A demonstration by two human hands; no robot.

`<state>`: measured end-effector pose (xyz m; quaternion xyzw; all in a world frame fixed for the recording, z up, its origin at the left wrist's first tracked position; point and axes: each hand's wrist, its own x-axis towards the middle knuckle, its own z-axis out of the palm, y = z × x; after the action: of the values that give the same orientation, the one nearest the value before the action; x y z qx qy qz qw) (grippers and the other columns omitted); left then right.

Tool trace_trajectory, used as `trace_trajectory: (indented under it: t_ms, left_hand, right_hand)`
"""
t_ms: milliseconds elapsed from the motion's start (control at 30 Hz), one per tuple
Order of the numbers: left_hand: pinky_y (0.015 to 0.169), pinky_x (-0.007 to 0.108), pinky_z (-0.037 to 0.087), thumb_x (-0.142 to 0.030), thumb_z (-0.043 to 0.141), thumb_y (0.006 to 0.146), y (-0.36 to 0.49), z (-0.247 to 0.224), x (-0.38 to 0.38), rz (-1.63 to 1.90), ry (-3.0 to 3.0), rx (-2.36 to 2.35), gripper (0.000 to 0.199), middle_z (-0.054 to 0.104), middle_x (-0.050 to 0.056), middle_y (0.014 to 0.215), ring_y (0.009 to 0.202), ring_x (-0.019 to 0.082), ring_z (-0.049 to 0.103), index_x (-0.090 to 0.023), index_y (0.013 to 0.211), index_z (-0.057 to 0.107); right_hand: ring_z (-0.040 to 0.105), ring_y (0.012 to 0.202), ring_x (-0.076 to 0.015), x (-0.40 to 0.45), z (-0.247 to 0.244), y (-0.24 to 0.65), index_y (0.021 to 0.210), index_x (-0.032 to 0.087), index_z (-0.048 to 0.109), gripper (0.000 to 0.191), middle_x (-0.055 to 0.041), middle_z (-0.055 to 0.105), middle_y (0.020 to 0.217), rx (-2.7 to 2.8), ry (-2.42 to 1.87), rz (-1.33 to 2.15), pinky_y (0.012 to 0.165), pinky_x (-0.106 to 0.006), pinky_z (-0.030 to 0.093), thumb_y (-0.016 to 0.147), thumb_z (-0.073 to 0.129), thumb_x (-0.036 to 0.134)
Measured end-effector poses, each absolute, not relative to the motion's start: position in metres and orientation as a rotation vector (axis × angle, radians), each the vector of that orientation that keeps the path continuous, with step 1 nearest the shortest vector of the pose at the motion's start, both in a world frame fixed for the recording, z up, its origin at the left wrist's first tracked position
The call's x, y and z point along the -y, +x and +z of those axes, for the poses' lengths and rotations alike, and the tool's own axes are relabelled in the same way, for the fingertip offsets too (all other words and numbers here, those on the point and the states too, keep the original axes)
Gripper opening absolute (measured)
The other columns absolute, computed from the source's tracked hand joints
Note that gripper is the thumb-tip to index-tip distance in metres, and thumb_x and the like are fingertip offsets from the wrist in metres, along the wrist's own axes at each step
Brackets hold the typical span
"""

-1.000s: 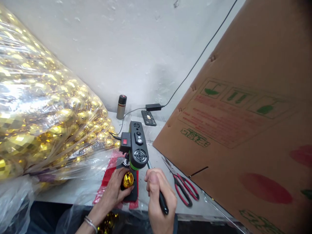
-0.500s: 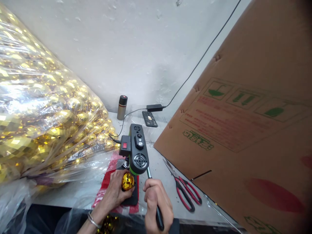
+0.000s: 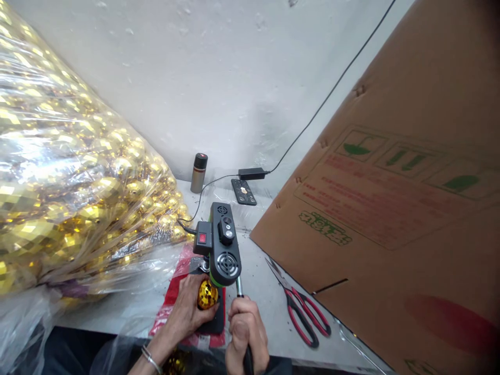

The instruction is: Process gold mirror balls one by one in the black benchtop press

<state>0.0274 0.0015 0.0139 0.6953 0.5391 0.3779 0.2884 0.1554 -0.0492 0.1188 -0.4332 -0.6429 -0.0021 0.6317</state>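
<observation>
My left hand [image 3: 191, 304] is closed round a gold faceted ball [image 3: 208, 295], thumb and fingers on either side of it. The ball sits at the near end of a small black press-like machine [image 3: 225, 245], just below its round vented head. In my right hand [image 3: 248, 333] is the lever handle [image 3: 239, 287] of this machine, a metal rod with a black grip, with the fingers wrapped round it. The machine's black base [image 3: 214, 324] rests on a red plastic sheet [image 3: 172, 297]. A box with a red switch [image 3: 202, 238] is fixed to its left side.
A large clear bag of gold balls [image 3: 97, 192] bulges on the left. A cardboard box [image 3: 371, 219] leans in from the right, with red-handled scissors [image 3: 302, 310] beside it. Behind the machine are a spray-can-like bottle [image 3: 199, 173], a dark phone [image 3: 244, 192] and a power adapter [image 3: 252, 173] with its cord.
My right hand and the lever grip have shifted slightly down and left. My left hand still holds the ball under the machine's head. The whole view has shifted a little.
</observation>
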Motion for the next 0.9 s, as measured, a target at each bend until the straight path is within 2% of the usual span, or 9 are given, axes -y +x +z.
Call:
trace_trajectory:
  t_ms: [100, 433, 533, 600, 667, 700, 767, 833, 900]
  left_hand:
    - [0.091, 0.049, 0.055, -0.029, 0.08, 0.071, 0.028, 0.011, -0.001, 1.06, 1.821, -1.446, 0.041, 0.076, 0.009, 0.103, 0.098, 0.035, 0.07, -0.023, 0.111, 0.072]
    - [0.093, 0.054, 0.06, -0.033, 0.092, 0.063, 0.025, 0.006, 0.003, 1.164, 1.692, -1.471, 0.053, 0.077, 0.01, 0.109, 0.103, 0.037, 0.072, -0.023, 0.111, 0.072]
    - [0.09, 0.051, 0.063, -0.042, 0.094, 0.065, 0.012, 0.006, 0.014, 1.258, 1.595, -1.53, 0.058, 0.076, 0.009, 0.113, 0.104, 0.036, 0.073, -0.025, 0.114, 0.071]
    - [0.089, 0.048, 0.065, -0.046, 0.095, 0.065, 0.0, 0.007, 0.025, 1.295, 1.576, -1.56, 0.06, 0.074, 0.008, 0.112, 0.103, 0.035, 0.074, -0.025, 0.116, 0.07]
    - [0.088, 0.046, 0.066, -0.047, 0.094, 0.067, -0.011, 0.006, 0.038, 1.305, 1.602, -1.594, 0.059, 0.072, 0.007, 0.11, 0.102, 0.034, 0.075, -0.026, 0.117, 0.069]
    - [0.088, 0.046, 0.067, -0.047, 0.093, 0.069, -0.015, 0.005, 0.045, 1.301, 1.627, -1.607, 0.058, 0.072, 0.007, 0.111, 0.102, 0.033, 0.075, -0.026, 0.118, 0.069]
    - [0.088, 0.046, 0.068, -0.044, 0.089, 0.074, -0.018, 0.0, 0.06, 1.276, 1.693, -1.613, 0.055, 0.071, 0.009, 0.113, 0.104, 0.033, 0.075, -0.026, 0.122, 0.069]
    - [0.088, 0.046, 0.069, -0.041, 0.086, 0.078, -0.014, -0.009, 0.077, 1.219, 1.774, -1.555, 0.054, 0.07, 0.012, 0.118, 0.107, 0.034, 0.076, -0.025, 0.127, 0.069]
    - [0.09, 0.045, 0.069, -0.039, 0.082, 0.083, -0.004, -0.02, 0.096, 1.116, 1.854, -1.418, 0.055, 0.07, 0.015, 0.124, 0.11, 0.035, 0.076, -0.025, 0.134, 0.068]
  right_hand:
    - [0.051, 0.056, -0.0107, 0.04, 0.134, 0.16, 0.073, 0.024, 0.048, 0.036, 0.0032, 0.051, 0.065, 1.483, -0.928, -0.024, 0.052, -0.026, 0.038, 0.106, 0.037, 0.015]
    - [0.049, 0.053, -0.0091, 0.035, 0.163, 0.148, 0.067, 0.022, 0.045, 0.04, 0.0051, 0.045, 0.059, 1.287, -0.95, 0.084, 0.051, -0.024, 0.035, 0.106, 0.043, 0.013]
    - [0.061, 0.066, -0.0112, 0.036, 0.159, 0.158, 0.075, 0.022, 0.055, 0.031, 0.0018, 0.06, 0.072, 1.33, -0.999, 0.083, 0.06, -0.024, 0.046, 0.106, 0.052, 0.022]
    - [0.068, 0.079, -0.0141, 0.04, 0.144, 0.169, 0.095, 0.022, 0.065, 0.008, -0.004, 0.07, 0.096, 1.312, -0.985, 0.061, 0.069, -0.025, 0.054, 0.1, 0.067, 0.029]
    - [0.068, 0.079, -0.0136, 0.05, 0.117, 0.175, 0.122, 0.022, 0.065, 0.035, -0.0097, 0.07, 0.119, 1.151, -1.018, 0.087, 0.07, -0.026, 0.057, 0.092, 0.078, 0.036]
    - [0.069, 0.078, -0.0144, 0.058, 0.1, 0.174, 0.127, 0.022, 0.064, 0.044, -0.0103, 0.071, 0.119, 1.122, -1.083, 0.162, 0.071, -0.027, 0.059, 0.09, 0.08, 0.04]
    - [0.071, 0.077, -0.0167, 0.081, 0.063, 0.163, 0.126, 0.023, 0.067, 0.045, -0.0074, 0.076, 0.104, 1.066, -1.301, 0.384, 0.071, -0.026, 0.06, 0.089, 0.079, 0.046]
    - [0.078, 0.095, -0.0233, 0.107, 0.028, 0.143, 0.132, 0.024, 0.068, 0.057, -0.0107, 0.078, 0.116, 1.022, -1.424, 0.622, 0.081, -0.03, 0.063, 0.087, 0.076, 0.059]
    - [0.076, 0.117, -0.0302, 0.13, 0.004, 0.123, 0.14, 0.026, 0.064, 0.074, -0.0119, 0.074, 0.135, 1.011, -1.419, 0.787, 0.086, -0.032, 0.065, 0.081, 0.076, 0.069]
